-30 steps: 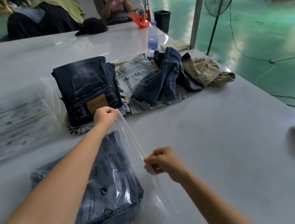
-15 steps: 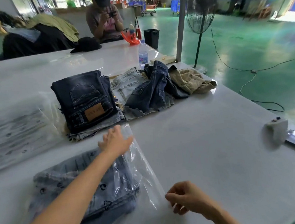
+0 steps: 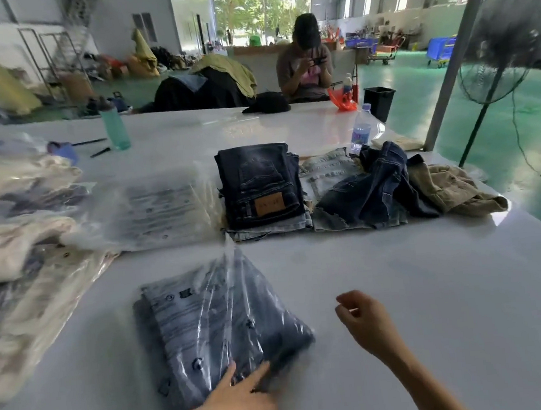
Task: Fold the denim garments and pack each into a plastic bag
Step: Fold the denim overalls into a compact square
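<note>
The left hand (image 3: 234, 404) lies with straight fingers pressing the near edge of the folded blue denim garment sealed in a clear printed plastic bag (image 3: 221, 327), likely flattening it or readying to slide it aside. Just right of that press, the right hand (image 3: 367, 320) hovers loosely curled above the white table (image 3: 433, 288), holding nothing. Beyond the fingertips waits a folded dark jeans stack (image 3: 259, 186), with empty clear bags (image 3: 151, 208) to its left, probably next in line

glossy clear plastic bag (image 3: 220, 320) over folded blue denim; smooth white table (image 3: 399, 275) with sheen; dark denim stack (image 3: 257, 186) bearing tan leather-like patch (image 3: 269, 204); matt khaki cloth (image 3: 451, 189).
</note>
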`<state>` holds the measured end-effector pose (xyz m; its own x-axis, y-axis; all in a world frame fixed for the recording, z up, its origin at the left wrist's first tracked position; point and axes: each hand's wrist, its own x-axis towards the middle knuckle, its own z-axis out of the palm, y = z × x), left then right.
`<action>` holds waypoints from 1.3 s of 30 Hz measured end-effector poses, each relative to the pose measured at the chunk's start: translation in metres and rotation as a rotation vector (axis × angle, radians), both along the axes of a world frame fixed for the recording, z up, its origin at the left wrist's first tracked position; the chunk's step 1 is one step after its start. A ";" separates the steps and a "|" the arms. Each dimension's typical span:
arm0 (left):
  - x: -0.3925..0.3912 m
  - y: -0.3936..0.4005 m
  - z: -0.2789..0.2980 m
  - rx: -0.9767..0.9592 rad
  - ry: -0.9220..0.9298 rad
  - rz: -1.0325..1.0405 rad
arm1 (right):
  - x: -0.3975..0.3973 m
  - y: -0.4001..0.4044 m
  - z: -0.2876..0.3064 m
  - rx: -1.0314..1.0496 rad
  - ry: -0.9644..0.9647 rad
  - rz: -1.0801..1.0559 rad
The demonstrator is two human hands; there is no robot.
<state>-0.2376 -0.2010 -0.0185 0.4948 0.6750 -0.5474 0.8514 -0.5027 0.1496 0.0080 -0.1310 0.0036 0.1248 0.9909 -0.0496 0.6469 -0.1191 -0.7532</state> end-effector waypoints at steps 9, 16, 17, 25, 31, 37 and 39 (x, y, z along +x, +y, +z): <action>-0.108 0.010 0.037 0.494 -0.293 1.285 | -0.101 0.007 -0.017 -0.372 0.298 0.088; -0.134 0.017 0.009 0.034 -0.645 1.475 | -0.096 -0.019 -0.018 -0.466 0.674 0.295; -0.139 0.016 0.008 0.010 -0.640 1.447 | -0.088 -0.022 -0.017 -0.548 0.688 0.349; -0.115 0.044 0.016 0.150 -0.743 1.435 | -0.083 0.025 -0.015 -0.435 0.722 -0.072; -0.128 0.064 0.020 0.122 -0.747 1.652 | -0.109 0.050 -0.024 -0.400 0.708 -0.051; -0.132 0.073 0.032 -0.205 -1.059 1.399 | -0.096 0.046 -0.020 -0.267 1.040 0.100; -0.130 0.079 0.031 -0.082 -1.072 1.325 | -0.089 0.047 -0.014 -0.232 1.155 0.104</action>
<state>-0.3673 -0.1224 0.0126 -0.1980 0.8858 -0.4198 0.1575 0.4515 0.8783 -0.0814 -0.0837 -0.0103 -0.1929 0.9462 -0.2599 -0.3887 -0.3169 -0.8651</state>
